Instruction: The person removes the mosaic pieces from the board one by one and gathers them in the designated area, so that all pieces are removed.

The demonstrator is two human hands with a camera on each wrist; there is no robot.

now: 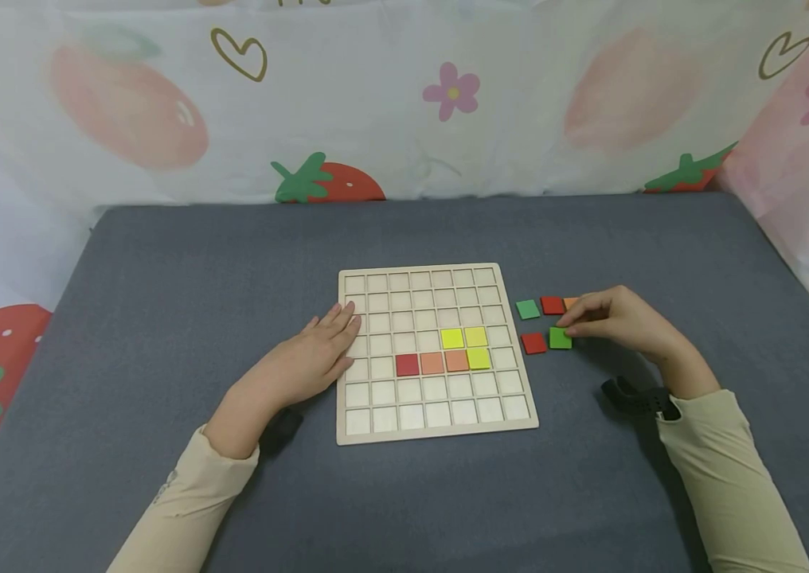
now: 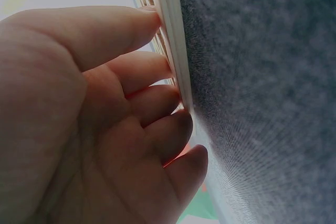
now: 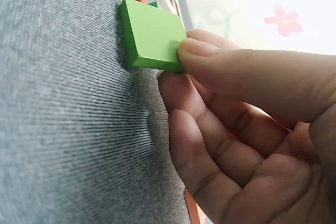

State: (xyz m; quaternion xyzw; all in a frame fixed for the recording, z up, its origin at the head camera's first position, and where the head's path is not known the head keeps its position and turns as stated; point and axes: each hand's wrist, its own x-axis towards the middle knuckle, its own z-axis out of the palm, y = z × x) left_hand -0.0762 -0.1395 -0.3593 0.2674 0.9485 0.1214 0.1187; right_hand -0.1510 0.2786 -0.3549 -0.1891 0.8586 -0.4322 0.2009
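While the left hand [image 1: 307, 362] lies flat with straight, relaxed fingers against the left edge of the wooden grid board [image 1: 436, 430], the right hand [image 1: 619, 318] works at the loose tiles to the right of that board. Seen from the left wrist, the fingertips [image 2: 181, 98] press on the board's pale rim, grasping nothing. The right hand pinches a bright green tile [image 1: 560, 338] between thumb and fingers; the right wrist view shows the thumb on the tile's near corner and the tile [image 3: 152, 35] resting on the grey cloth [image 1: 161, 318]. This green tile sits just right of the board, beside a red tile [image 1: 533, 343] that lies between it and the board's edge. Farther from the person, also right of the board, lie a darker green tile [image 1: 528, 309], another red tile [image 1: 552, 305] and an orange tile [image 1: 571, 302] partly hidden under the right hand's fingers. Inside the board, right of its centre, two yellow tiles [image 1: 452, 338] fill neighbouring cells, and the row below holds a red, two orange and one yellow-green tile [image 1: 478, 358]. Behind the board hangs a curtain printed with strawberries [image 1: 326, 183].
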